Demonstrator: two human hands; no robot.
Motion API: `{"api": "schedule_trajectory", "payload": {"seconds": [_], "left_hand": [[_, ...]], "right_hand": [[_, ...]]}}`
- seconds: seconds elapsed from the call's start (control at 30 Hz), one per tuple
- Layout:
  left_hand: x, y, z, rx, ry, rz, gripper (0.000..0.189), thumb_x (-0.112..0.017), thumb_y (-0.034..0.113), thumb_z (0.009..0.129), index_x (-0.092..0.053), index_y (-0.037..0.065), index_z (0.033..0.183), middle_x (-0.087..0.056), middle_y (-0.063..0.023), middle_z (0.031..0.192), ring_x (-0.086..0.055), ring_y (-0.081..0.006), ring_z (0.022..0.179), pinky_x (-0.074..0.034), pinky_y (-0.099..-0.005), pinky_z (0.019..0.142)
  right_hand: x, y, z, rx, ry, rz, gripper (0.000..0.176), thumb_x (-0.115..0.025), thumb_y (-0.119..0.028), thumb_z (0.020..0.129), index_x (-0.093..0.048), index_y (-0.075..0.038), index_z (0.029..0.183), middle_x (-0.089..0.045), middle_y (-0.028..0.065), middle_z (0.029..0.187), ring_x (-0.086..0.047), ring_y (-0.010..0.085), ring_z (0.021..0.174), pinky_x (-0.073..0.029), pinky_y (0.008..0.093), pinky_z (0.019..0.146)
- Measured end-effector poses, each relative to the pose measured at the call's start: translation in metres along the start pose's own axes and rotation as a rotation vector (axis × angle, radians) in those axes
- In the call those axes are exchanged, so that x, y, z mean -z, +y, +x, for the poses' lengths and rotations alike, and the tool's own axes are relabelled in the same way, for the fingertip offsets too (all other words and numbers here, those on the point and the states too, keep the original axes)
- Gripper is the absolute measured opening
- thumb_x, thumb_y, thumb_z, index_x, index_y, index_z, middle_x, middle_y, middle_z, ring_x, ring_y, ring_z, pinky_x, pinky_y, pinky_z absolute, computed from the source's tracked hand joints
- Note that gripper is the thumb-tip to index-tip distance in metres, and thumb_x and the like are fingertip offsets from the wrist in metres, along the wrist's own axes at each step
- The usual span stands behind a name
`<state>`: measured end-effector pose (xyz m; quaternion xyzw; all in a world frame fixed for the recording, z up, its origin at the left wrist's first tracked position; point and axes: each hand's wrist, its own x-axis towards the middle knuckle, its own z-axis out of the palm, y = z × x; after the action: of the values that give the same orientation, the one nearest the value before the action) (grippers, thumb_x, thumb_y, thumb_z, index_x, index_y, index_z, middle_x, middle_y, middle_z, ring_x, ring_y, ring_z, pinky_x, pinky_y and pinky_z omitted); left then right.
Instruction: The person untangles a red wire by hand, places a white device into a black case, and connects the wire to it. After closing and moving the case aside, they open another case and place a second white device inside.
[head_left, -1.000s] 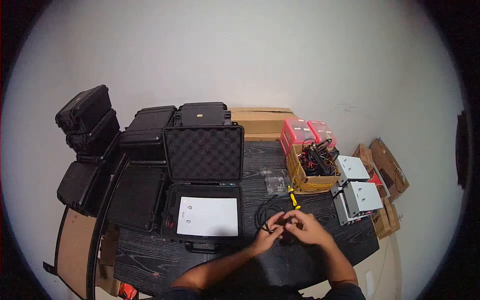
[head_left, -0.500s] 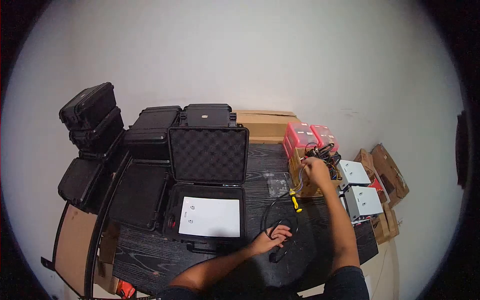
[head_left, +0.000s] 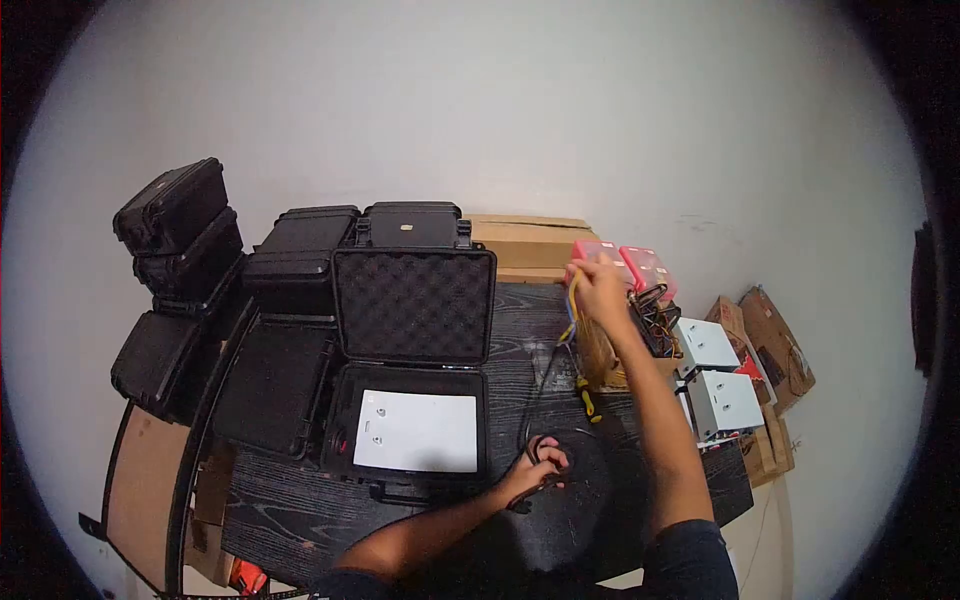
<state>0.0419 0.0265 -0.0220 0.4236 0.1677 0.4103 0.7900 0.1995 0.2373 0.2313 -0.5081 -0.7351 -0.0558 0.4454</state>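
Over a black wood-grain table (head_left: 275, 510), grips a thin looped black cable (head_left: 529, 420) in the left hand (head_left: 538, 468). Runs toward one o'clock into yellow-and-blue wires (head_left: 572, 305), pinched by the right hand (head_left: 598, 290).

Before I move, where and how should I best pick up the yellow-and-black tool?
Probably by its rounded yellow end, from above and your near side: that end points towards you, while the other end lies up near the cardboard box.

Location type: electronics workshop or assembly area, as indicated by the stacked black cases (head_left: 172, 205), yellow-handled tool (head_left: 588, 400), tangled wires (head_left: 655, 320) and white metal enclosures (head_left: 725, 402).
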Motion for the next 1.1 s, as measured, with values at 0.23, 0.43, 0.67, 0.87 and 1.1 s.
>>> {"api": "schedule_trajectory", "payload": {"seconds": [0.23, 0.43, 0.67, 0.87, 1.1], "left_hand": [[0.024, -0.009, -0.002, 0.03, 0.005, -0.44, 0.034, -0.059, 0.011, 0.105, -0.042, 0.015, 0.134, -0.066, -0.0143, 0.12, -0.069, -0.0277, 0.093, -0.06, -0.041, 0.083], [0.028, -0.017, -0.001, -0.07, 0.008, -0.47, 0.029, -0.06, 0.018, 0.106, -0.047, 0.017, 0.132, -0.068, -0.0132, 0.121, -0.07, -0.0289, 0.091, -0.056, -0.0415, 0.083], [0.016, -0.005, 0.001, 0.049, 0.132, -0.592, 0.028, -0.059, 0.023, 0.106, -0.048, 0.017, 0.131, -0.07, -0.0116, 0.114, -0.071, -0.0327, 0.09, -0.056, -0.041, 0.082], [0.019, -0.015, 0.007, 0.062, 0.193, -0.588, 0.033, -0.052, 0.029, 0.108, -0.054, 0.008, 0.133, -0.069, -0.0129, 0.117, -0.07, -0.0328, 0.1, -0.058, -0.0427, 0.091], [0.012, -0.005, 0.004, 0.067, 0.264, -0.462, 0.051, -0.045, 0.017, 0.099, -0.03, 0.017, 0.147, -0.059, -0.0199, 0.137, -0.066, -0.0409, 0.118, -0.058, -0.0536, 0.096]], "right_hand": [[-0.132, 0.012, 0.009, -0.029, -0.407, 0.046, 0.027, -0.069, -0.011, 0.088, -0.08, -0.005, 0.112, -0.073, 0.0281, 0.106, -0.072, 0.0474, 0.098, -0.057, 0.0514, 0.091], [-0.134, 0.011, -0.014, -0.022, -0.622, 0.071, 0.054, -0.068, -0.006, 0.084, -0.067, -0.007, 0.138, -0.069, 0.0282, 0.127, -0.066, 0.0452, 0.119, -0.054, 0.0486, 0.103], [-0.029, -0.035, -0.069, 0.08, -0.745, 0.337, 0.025, -0.071, -0.014, 0.093, -0.072, -0.001, 0.114, -0.076, 0.0222, 0.103, -0.074, 0.0383, 0.099, -0.058, 0.0466, 0.089], [0.046, -0.063, -0.154, 0.321, -0.947, 0.438, 0.036, -0.074, -0.014, 0.083, -0.071, -0.009, 0.118, -0.07, 0.0107, 0.127, -0.063, 0.0346, 0.124, -0.047, 0.0485, 0.108], [0.054, -0.038, -0.204, 0.206, -0.755, 0.159, 0.018, -0.073, -0.016, 0.09, -0.077, -0.005, 0.104, -0.075, 0.0131, 0.116, -0.071, 0.0348, 0.108, -0.056, 0.0438, 0.096]]}}
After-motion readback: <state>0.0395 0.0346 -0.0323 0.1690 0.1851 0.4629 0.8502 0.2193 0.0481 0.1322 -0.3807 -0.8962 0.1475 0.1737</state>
